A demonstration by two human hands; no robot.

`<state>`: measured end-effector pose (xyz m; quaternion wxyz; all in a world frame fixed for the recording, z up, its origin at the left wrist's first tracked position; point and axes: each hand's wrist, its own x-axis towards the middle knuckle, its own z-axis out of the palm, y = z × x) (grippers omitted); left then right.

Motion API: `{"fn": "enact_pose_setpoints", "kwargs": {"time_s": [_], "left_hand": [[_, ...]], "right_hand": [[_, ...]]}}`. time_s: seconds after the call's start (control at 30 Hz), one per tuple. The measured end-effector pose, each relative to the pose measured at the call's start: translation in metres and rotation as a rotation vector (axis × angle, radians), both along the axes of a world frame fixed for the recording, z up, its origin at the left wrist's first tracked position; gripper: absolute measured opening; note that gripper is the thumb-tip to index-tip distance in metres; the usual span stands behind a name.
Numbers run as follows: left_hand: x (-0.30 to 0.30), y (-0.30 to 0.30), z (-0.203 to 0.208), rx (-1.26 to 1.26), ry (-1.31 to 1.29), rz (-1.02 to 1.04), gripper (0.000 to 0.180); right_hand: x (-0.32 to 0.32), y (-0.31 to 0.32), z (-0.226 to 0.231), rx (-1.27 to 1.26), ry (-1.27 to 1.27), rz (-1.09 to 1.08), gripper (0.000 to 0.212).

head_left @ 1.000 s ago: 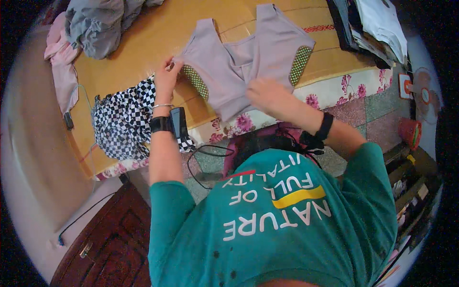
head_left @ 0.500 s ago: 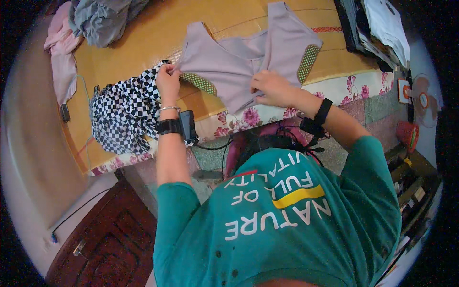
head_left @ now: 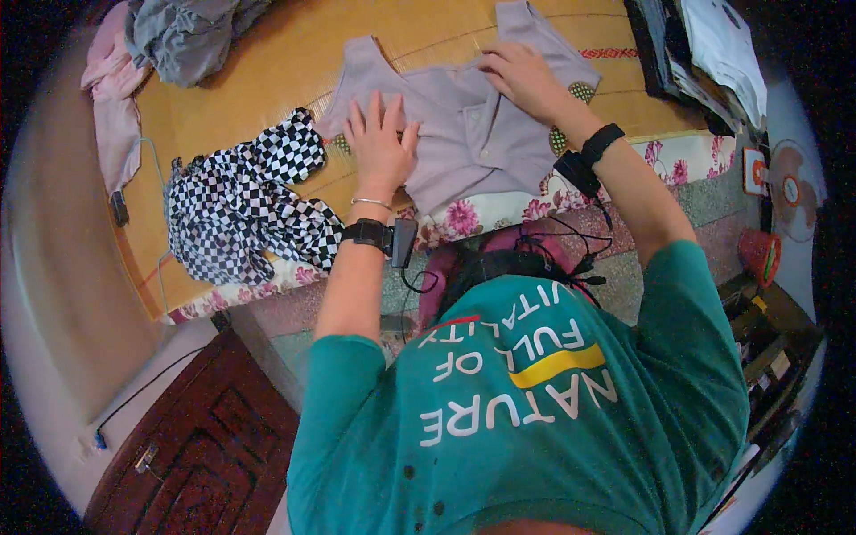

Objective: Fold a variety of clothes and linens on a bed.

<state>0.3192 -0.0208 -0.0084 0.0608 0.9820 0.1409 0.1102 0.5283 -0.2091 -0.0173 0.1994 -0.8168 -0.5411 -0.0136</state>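
A mauve sleeveless top [head_left: 437,107] with small buttons on its front lies spread on a woven mat. My left hand [head_left: 382,147] rests on its left side, fingers spread flat over the fabric. My right hand [head_left: 528,82] lies at the neckline by the right strap, fingers slightly bent and apart on the cloth. Below it, a fold of the front runs down past the buttons. Left of my left hand lies a crumpled black-and-white checkered garment [head_left: 236,201].
The yellow mat [head_left: 241,116] covers a bed edged with floral cloth [head_left: 655,169]. A grey garment [head_left: 183,40] and a pink one [head_left: 116,98] lie at the far left. Dark and white folded clothes [head_left: 722,45] are at the far right, near a fan [head_left: 789,192].
My left hand has let go of the top's left edge and moved right, flat onto it. My right hand has moved up from the lower hem to the neckline. The front fabric is smoother.
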Motion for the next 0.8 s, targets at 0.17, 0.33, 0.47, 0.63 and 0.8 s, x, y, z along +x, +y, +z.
{"fn": "enact_pose_setpoints", "kwargs": {"time_s": [0.17, 0.33, 0.47, 0.63, 0.8], "left_hand": [[-0.016, -0.012, -0.003, 0.056, 0.055, 0.242, 0.065], [-0.015, -0.013, -0.003, 0.109, 0.009, 0.319, 0.070], [-0.008, -0.013, 0.009, 0.037, 0.060, 0.323, 0.070], [-0.007, -0.040, 0.015, -0.080, -0.013, 0.074, 0.072], [-0.026, -0.057, 0.007, -0.096, 0.123, 0.020, 0.079]], "right_hand": [[0.000, -0.019, -0.005, 0.018, -0.099, -0.248, 0.033], [0.001, -0.025, -0.008, -0.011, -0.190, -0.374, 0.039], [-0.002, -0.027, -0.005, 0.027, -0.243, -0.417, 0.042], [-0.041, -0.032, 0.002, 0.030, -0.041, -0.105, 0.056], [-0.062, -0.053, 0.015, -0.165, -0.030, -0.071, 0.064]]}}
